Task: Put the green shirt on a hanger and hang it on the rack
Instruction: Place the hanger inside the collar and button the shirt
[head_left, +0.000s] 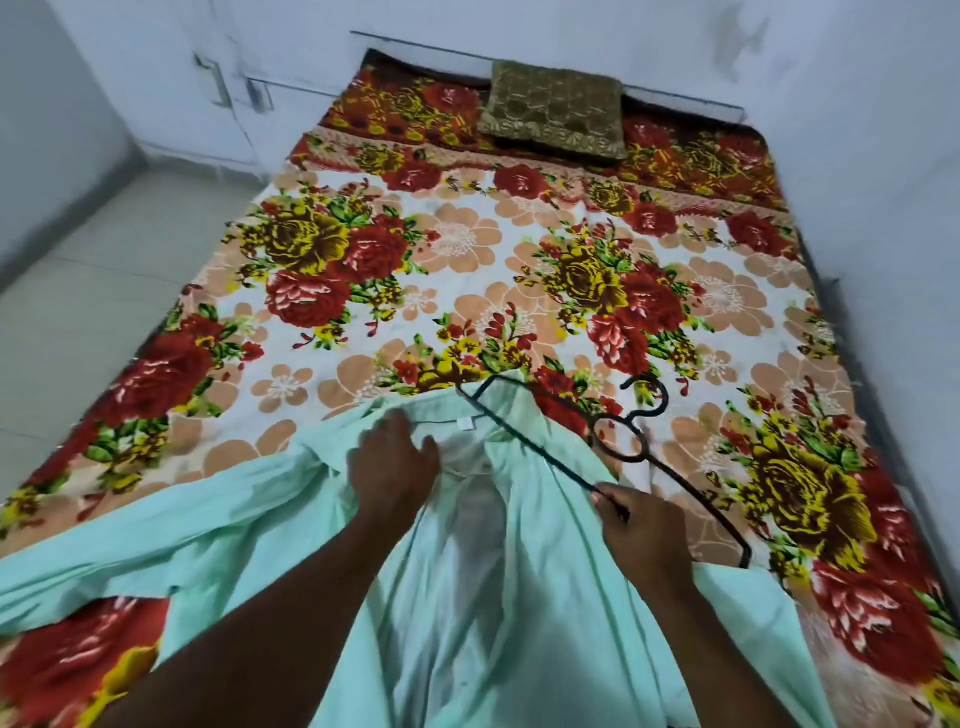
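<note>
I see the pale green shirt (291, 525) spread on the bed (467, 249). My left hand (392, 467) presses its collar, fingers spread; my right hand (641, 525) grips the black hanger (618, 436).

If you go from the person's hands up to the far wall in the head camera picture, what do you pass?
Green shirt → black hanger → flowery bedsheet → brown-gold cushion → white wall.

A bed (519, 249) under a flowered sheet fills the middle. An olive-brown cushion (553, 111) lies at 12 o'clock against pale walls (857, 156). Pale tiled floor (93, 291) at 9 o'clock.
</note>
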